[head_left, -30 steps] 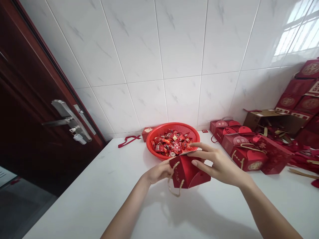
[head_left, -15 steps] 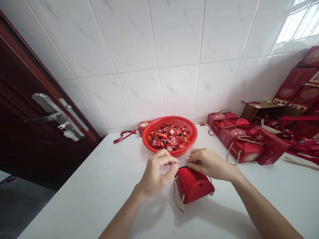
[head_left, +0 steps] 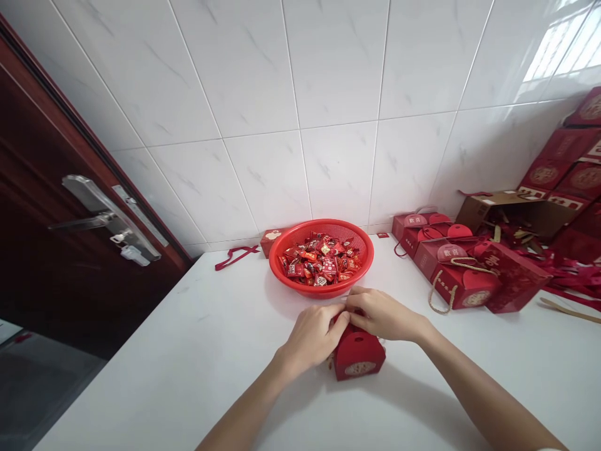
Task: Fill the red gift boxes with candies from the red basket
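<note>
A small red gift box (head_left: 359, 359) with a gold emblem on its near end stands upright on the white table. My left hand (head_left: 320, 333) bends over its left top edge, thumb and fingers closed on the top. From the right, my right hand (head_left: 382, 315) pinches the far part of the same top, its fingertips close to those of the left. Both hands hide the box's upper flaps and most of its rope handles. Just behind them sits a red plastic basket (head_left: 367, 263) filled with wrapped candies (head_left: 323, 258).
Red gift boxes (head_left: 457, 285) with rope handles stand at right, before an open cardboard box (head_left: 493, 203) and a tall stack of red boxes (head_left: 544, 172). A red ribbon (head_left: 235, 257) lies back left. Tiled wall (head_left: 263, 94) behind; door (head_left: 42, 263) at left.
My hands have come together over the gift box's top. The box has turned so its emblem end faces me, and its near flap now sits higher.
</note>
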Motion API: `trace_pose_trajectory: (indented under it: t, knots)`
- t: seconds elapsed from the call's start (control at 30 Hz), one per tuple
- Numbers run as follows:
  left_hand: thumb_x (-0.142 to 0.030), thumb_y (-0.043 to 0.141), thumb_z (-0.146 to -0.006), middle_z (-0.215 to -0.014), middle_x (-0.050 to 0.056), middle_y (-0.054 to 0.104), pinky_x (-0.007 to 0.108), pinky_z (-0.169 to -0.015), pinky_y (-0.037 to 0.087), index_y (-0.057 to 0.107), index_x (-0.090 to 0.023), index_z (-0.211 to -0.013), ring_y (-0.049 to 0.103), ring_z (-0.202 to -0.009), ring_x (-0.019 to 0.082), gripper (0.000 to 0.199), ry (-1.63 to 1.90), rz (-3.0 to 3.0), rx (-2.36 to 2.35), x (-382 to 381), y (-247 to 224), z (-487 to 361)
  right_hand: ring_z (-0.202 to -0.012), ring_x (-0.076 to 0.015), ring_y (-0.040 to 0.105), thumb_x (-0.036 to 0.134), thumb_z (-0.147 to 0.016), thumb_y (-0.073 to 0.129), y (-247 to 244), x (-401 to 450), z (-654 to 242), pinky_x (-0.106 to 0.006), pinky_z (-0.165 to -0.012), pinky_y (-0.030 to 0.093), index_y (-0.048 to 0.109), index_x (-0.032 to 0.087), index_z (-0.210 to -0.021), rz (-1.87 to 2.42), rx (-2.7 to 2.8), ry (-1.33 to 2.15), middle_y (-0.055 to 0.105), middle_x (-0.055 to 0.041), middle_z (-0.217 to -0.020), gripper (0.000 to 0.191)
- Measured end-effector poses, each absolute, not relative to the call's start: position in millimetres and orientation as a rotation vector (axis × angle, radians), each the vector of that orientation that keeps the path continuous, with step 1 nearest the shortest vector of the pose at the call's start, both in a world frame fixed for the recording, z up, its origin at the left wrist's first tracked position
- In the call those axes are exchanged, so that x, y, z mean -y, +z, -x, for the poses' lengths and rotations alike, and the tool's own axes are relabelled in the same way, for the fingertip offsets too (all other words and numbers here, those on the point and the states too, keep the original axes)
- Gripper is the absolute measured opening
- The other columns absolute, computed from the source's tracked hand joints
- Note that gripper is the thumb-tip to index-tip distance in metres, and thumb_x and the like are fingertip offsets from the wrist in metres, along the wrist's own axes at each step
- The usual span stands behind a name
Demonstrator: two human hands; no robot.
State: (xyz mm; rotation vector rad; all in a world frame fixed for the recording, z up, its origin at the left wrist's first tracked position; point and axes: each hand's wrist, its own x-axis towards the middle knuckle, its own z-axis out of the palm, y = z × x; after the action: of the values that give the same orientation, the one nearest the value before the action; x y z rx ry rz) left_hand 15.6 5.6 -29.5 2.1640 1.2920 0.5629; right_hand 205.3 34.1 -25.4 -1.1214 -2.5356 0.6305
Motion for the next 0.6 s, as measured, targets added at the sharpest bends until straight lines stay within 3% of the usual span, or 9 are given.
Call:
trace_pose_trajectory:
  t: [0.17, 0.4, 0.5, 0.6]
  knots:
    - [-0.035, 0.033, -0.101, -0.071, 0.003, 0.068, 0.03, -0.058, 0.029, 0.064, -0.021, -0.071, 0.055, -0.062, 0.02, 0.044, 0.509, -2.142, -1.365, -8.4, -34.4, -14.4, -0.063, -0.0127, 0.046, 0.016, -0.086, 0.053, -27.3, -36.1, -202.7, -0.025, -0.057, 0.035, 0.049, 0.019, -0.065, 1.13, 2.441, 0.668, 0.053, 0.0005, -0.067, 0.022]
    - [-0.032, 0.033, -0.1, -0.083, 0.003, 0.072, 0.029, -0.063, 0.034, 0.067, -0.023, -0.089, 0.062, -0.071, 0.022, 0.037, 0.512, -2.16, -1.347, -10.4, -34.9, -13.7, -0.066, -0.012, 0.043, 0.023, -0.074, 0.068, -21.0, -34.7, -203.9, -0.024, -0.057, 0.035, 0.049, 0.02, -0.072, 1.12, 2.378, 0.862, 0.053, 0.0027, -0.073, 0.019]
    - [-0.037, 0.043, -0.097, -0.081, 0.002, 0.07, 0.029, -0.063, 0.035, 0.063, -0.022, -0.09, 0.061, -0.069, 0.02, 0.026, 0.562, -2.118, -1.388, -12.1, -32.6, -10.9, -0.068, -0.0125, 0.047, 0.015, -0.071, 0.064, -16.8, -36.9, -209.9, -0.024, -0.061, 0.04, 0.052, 0.02, -0.076, 1.07, 2.371, 0.955, 0.056, 0.0025, -0.074, 0.013]
    - [-0.036, 0.058, -0.086, -0.065, -0.003, 0.058, 0.027, -0.058, 0.035, 0.058, -0.021, -0.08, 0.051, -0.058, 0.016, 0.016, 0.549, -2.061, -1.425, -15.7, -25.9, -1.5, -0.075, -0.0148, 0.055, 0.013, -0.072, 0.059, -13.0, -41.8, -223.5, -0.027, -0.069, 0.047, 0.058, 0.019, -0.082, 1.053, 2.375, 0.996, 0.063, -0.0006, -0.083, 0.012]
